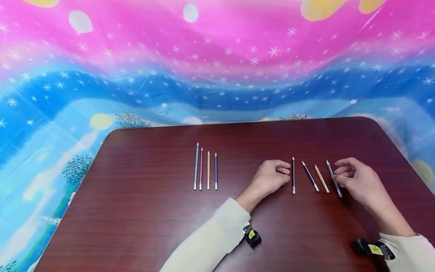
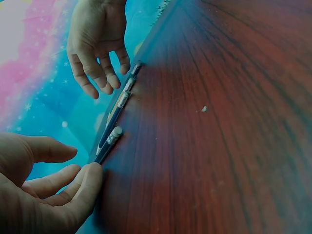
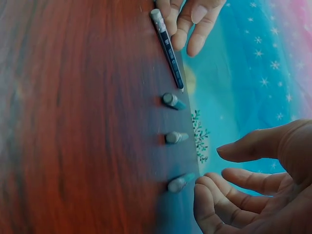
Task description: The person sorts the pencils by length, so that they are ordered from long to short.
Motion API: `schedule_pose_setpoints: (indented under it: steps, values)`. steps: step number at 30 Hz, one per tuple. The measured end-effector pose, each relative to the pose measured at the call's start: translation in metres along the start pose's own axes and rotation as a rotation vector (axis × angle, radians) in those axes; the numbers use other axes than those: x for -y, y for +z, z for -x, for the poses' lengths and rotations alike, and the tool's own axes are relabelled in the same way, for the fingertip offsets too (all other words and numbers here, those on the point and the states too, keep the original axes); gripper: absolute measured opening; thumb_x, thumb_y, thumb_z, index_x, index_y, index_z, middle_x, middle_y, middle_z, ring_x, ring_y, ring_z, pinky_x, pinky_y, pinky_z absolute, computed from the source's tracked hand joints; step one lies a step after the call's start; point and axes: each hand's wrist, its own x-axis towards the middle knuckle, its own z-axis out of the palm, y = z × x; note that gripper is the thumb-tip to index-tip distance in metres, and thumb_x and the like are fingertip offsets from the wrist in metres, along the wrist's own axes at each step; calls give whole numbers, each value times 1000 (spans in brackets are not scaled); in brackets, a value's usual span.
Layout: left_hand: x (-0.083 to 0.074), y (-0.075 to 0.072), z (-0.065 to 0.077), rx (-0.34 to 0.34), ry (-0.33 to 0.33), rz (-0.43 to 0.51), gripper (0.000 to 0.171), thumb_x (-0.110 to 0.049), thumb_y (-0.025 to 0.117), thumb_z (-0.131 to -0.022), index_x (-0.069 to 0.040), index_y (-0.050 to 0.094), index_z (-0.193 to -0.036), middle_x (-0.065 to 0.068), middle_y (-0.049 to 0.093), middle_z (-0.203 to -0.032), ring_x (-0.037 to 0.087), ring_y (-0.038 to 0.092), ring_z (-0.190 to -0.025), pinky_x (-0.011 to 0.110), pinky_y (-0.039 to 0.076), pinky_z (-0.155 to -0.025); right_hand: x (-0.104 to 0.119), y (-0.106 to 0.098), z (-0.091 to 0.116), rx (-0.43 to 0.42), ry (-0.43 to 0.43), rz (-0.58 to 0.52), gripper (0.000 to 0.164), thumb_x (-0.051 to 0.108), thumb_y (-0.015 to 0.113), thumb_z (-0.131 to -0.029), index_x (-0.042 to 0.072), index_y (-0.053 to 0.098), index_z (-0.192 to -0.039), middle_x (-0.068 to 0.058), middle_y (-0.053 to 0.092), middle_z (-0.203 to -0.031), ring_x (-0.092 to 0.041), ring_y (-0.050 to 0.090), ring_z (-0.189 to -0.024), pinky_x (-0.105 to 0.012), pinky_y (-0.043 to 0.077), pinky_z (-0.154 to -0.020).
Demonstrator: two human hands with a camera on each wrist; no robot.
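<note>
My left hand (image 1: 270,175) is beside a dark pencil (image 1: 293,177), its loosely bent fingers right at the pencil's left side. The printed black barrel (image 3: 169,51) shows in the right wrist view. On the far right, my right hand (image 1: 361,183) is at a dark green pencil (image 1: 334,179), with thumb and fingers apart and the fingertips near its barrel. Between the hands lie a dark blue pencil (image 1: 310,176) and a yellow pencil (image 1: 321,178), both slanted. All have their tips away from me and white erasers towards me.
Left of centre, a row of upright-lying pencils holds a teal one (image 1: 196,166), a pink one (image 1: 201,169), a tan one (image 1: 209,170) and a blue one (image 1: 215,171). The brown wooden table (image 1: 136,219) meets a colourful cloth backdrop (image 1: 217,75) at its far edge.
</note>
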Motion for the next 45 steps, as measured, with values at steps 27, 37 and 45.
schedule_pose_setpoints:
  steps: [27, 37, 45]
  values:
    - [-15, 21, -16, -115, -53, -376, 33, -23, 86, -86, -25, 77, -117, -13, 73, -87, 6, 65, -82, 24, 51, -79, -1, 1, -14, 90, 86, 106, 37, 8, 70, -93, -11, 59, -123, -15, 67, -94, -13, 56, -73, -26, 42, -62]
    - [-15, 23, -16, -123, -43, -443, 34, -20, 85, -83, -29, 78, -114, -18, 67, -81, 7, 63, -78, 27, 50, -74, -2, 6, -14, 67, 59, 138, 34, 4, 70, -89, -11, 61, -117, -11, 66, -88, -16, 54, -72, -30, 41, -67]
    - [-15, 23, -14, -101, -30, -452, 38, -16, 83, -83, -29, 77, -118, -17, 68, -86, 6, 60, -74, 26, 49, -68, -2, 6, -13, 33, 34, 171, 29, 0, 70, -87, -11, 63, -112, -10, 65, -82, -16, 51, -70, -31, 39, -66]
